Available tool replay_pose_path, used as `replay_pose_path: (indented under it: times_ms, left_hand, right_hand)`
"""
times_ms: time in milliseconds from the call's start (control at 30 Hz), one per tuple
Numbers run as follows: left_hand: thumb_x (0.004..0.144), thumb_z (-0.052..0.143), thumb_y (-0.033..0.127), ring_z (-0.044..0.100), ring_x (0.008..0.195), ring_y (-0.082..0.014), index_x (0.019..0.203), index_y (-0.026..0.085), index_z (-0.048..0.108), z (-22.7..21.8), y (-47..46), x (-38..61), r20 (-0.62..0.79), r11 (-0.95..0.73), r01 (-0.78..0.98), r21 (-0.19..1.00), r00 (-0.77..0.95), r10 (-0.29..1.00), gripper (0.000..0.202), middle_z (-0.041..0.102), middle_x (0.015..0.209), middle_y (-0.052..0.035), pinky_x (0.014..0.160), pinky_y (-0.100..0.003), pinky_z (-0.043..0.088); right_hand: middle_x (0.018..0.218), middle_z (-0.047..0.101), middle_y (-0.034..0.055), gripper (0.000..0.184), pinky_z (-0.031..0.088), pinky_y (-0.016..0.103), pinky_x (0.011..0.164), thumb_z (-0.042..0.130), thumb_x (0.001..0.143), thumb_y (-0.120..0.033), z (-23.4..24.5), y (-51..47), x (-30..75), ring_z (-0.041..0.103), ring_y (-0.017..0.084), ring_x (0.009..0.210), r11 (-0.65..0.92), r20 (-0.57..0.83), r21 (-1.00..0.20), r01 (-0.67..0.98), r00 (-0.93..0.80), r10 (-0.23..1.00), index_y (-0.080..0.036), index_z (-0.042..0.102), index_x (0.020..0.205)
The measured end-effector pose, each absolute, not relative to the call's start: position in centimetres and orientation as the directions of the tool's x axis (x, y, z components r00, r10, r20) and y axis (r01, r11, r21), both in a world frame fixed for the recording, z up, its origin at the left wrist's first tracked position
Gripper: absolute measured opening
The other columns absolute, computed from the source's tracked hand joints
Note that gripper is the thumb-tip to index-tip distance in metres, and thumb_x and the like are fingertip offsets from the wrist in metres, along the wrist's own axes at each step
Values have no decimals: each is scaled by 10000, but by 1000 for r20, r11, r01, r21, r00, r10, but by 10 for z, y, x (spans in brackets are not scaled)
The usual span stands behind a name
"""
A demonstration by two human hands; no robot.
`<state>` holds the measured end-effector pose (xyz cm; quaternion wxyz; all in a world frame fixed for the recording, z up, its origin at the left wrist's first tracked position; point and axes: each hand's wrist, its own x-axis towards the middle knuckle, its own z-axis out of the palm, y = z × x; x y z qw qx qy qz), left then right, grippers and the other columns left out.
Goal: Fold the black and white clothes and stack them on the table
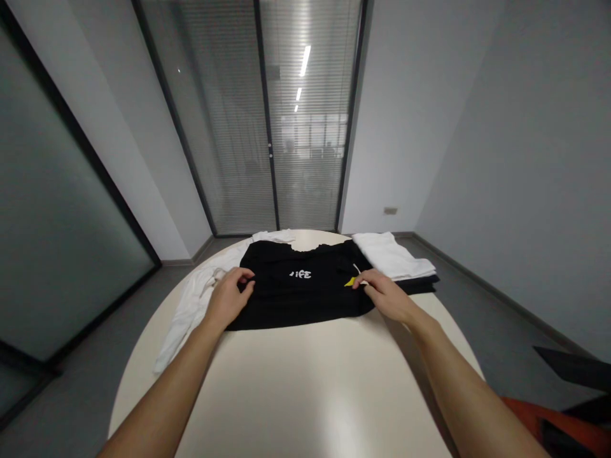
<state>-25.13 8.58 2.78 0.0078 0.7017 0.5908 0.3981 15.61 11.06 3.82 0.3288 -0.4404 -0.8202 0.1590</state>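
Observation:
A black T-shirt [296, 302] with small white lettering lies spread on the round table, its neckline at the far side. My left hand [229, 298] is at its left edge, fingers curved, with a gap between thumb and forefinger. At the shirt's right side is my right hand [384, 296], its fingertips touching a small yellow patch [350, 282]; whether this is a print or a tag I cannot tell. The right thumb stands a little apart from the forefinger. A thin white mark shows beside the yellow patch.
A crumpled white garment [184, 308] lies along the table's left edge. Folded white cloth [389, 254] rests on folded black cloth [420, 284] at the right. Beyond the pale table [286, 394] are a glass partition with blinds and grey walls. An orange-and-black chair [558, 423] stands lower right.

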Motion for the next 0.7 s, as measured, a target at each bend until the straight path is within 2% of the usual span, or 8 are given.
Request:
replay_pose_path:
  times_ms: [100,167,267,333,500,700]
  left_hand:
    - [890,579,275,647,857,-189,931,254,697,36,68,-225,327,-537,729,424,430,842,127,698,936,-18,786,-288,490]
    - [891,597,267,656,869,-181,929,269,716,36,60,-213,224,-585,706,399,544,809,125,711,953,-5,777,-270,478]
    - [877,614,246,670,887,-185,1004,285,727,33,56,-207,155,-569,736,367,554,818,174,723,999,0,762,-264,471]
    - [877,605,231,676,893,-188,1022,292,726,31,57,-207,144,-544,764,348,530,836,198,727,1011,3,758,-265,468]
    - [874,550,192,665,901,-204,903,276,716,31,58,-208,137,-538,795,281,521,842,188,708,937,-14,748,-270,452]
    - [861,497,158,633,867,-198,854,248,665,36,54,-201,117,-545,811,212,532,838,191,669,899,-30,719,-267,432]
  right_hand:
    - [923,724,38,273,452,381,893,489,796,-140,51,100,142,611,238,935,638,425,-433,636,-480,767,-245,727,881]
    - [863,723,32,233,465,341,811,538,797,-158,55,94,131,624,217,844,662,388,-396,637,-537,749,-245,741,873]
    - [825,721,19,182,460,289,711,589,812,-202,51,88,116,631,182,749,678,280,-388,624,-622,732,-250,759,855]
    - [850,728,14,151,457,276,693,629,805,-229,44,87,111,644,181,763,682,224,-374,629,-652,724,-259,766,859]
    - [916,735,25,213,465,290,739,680,740,-194,33,89,108,659,218,859,686,172,-305,660,-671,722,-261,775,918]
    - [915,733,30,192,443,275,719,642,786,-210,35,89,107,656,214,866,665,138,-245,705,-654,744,-256,775,917]
